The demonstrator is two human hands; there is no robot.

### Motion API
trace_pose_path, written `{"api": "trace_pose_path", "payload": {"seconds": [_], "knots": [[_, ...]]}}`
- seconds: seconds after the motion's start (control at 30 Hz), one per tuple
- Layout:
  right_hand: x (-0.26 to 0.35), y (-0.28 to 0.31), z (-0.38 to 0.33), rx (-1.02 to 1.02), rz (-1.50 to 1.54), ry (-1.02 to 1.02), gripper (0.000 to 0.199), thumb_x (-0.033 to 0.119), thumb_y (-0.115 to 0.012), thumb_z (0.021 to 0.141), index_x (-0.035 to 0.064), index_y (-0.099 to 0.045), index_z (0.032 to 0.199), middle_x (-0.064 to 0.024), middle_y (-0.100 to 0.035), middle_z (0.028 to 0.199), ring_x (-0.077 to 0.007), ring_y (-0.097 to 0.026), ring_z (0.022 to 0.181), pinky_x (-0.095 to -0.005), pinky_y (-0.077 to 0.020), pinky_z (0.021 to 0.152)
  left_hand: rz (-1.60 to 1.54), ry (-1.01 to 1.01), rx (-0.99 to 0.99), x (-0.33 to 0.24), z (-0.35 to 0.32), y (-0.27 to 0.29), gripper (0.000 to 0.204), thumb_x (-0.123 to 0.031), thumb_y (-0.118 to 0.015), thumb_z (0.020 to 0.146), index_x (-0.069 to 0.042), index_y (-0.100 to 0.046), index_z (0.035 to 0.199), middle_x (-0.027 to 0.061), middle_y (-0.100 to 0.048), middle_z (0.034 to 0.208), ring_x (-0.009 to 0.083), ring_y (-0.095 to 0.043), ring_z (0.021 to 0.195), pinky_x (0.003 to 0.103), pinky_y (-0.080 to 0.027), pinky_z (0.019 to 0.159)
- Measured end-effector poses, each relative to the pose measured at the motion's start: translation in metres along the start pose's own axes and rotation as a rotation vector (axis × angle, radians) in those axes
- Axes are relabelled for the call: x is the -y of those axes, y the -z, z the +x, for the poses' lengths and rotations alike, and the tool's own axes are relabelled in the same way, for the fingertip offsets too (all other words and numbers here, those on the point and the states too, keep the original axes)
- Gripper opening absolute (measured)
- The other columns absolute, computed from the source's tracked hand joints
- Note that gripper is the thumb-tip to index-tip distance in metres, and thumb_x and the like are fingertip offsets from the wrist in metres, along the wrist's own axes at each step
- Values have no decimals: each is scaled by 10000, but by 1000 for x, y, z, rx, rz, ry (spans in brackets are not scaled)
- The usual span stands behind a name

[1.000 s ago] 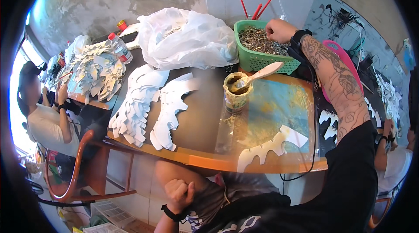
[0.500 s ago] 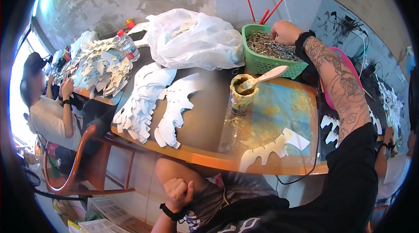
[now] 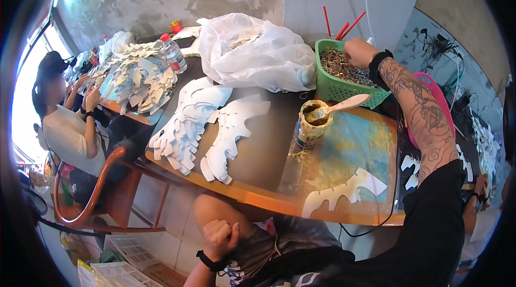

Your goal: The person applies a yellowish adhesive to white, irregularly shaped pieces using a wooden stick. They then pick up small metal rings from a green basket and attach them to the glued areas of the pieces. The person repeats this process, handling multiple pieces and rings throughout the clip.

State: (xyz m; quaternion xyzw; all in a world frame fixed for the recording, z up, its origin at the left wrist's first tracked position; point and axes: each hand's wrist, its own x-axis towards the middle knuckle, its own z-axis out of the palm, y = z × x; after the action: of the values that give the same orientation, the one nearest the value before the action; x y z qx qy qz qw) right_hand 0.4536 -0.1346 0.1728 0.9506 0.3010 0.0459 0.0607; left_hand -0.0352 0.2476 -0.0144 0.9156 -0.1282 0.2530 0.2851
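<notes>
My right hand (image 3: 360,53) is over the left part of a green plastic basket (image 3: 355,96). Its fingers are drawn together, fingertips down against a heap of small metal pieces (image 3: 344,70); what they pinch is hidden. My left hand (image 3: 221,237) rests on my thigh, curled into a fist, and nothing shows in it. Closer than the basket stands a glue-smeared can (image 3: 310,135) with a wooden-handled brush (image 3: 344,105) leaning in it. A white scalloped cut-out piece (image 3: 344,193) lies alone near the table's front edge, partly on a yellow-stained blue sheet (image 3: 357,142).
Overlapping white cut-outs (image 3: 185,120) cover the table's left side. Behind them sits a large white plastic bag (image 3: 258,55) beside a clear bottle (image 3: 173,54). Red sticks (image 3: 344,27) rise behind the basket, and a pink container (image 3: 438,101) is under my right forearm. A co-worker (image 3: 72,125) sits at left.
The whole view has shifted, so the table appears farther right and lower. My right hand has moved slightly left and down within the basket; my left fist has stayed on my thigh.
</notes>
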Motion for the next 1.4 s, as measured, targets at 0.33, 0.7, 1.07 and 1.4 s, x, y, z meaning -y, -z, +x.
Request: {"api": "trace_pose_path", "payload": {"seconds": [0.33, 0.7, 1.07, 1.4], "knots": [[-29, 32, -32, -213, 263, -51, 135, 117, -731, 819, 11, -785, 882, -178, -736, 784, -308, -719, 718, -404, -555, 676, 18, -17, 2, -8, 5, -1, 398, -44, -764, 857, -97, -437, 638, 84, -464, 594, 285, -504, 522, 421, -383, 518], [167, 46, -281, 63, 721, 143, 85, 59, -718, 906, -5, -726, 961, -117, -677, 908, -280, -681, 865, -369, -524, 754, -546, 100, 343, -112, 67, -18, 195, -141, -806, 885, -40, -646, 931, 106, -649, 821, 273, -656, 665, 342, -510, 598], [248, 16, -292, 229, 911, 293, 114, 55, -723, 903, 30, -712, 1013, -115, -647, 975, -338, -668, 886, -404, -531, 762, -494, 4, 178, -138, 53, -54, 113, -59, -746, 898, -34, -643, 936, 95, -692, 863, 286, -670, 675, 376, -521, 595], [246, -5, -270, 203, 979, 279, 129, 41, -715, 901, 30, -710, 1029, -117, -668, 995, -332, -677, 894, -392, -539, 760, -396, 18, 157, -125, 70, -62, 151, -64, -764, 839, -25, -662, 943, 99, -701, 852, 283, -668, 679, 375, -520, 614]]}}
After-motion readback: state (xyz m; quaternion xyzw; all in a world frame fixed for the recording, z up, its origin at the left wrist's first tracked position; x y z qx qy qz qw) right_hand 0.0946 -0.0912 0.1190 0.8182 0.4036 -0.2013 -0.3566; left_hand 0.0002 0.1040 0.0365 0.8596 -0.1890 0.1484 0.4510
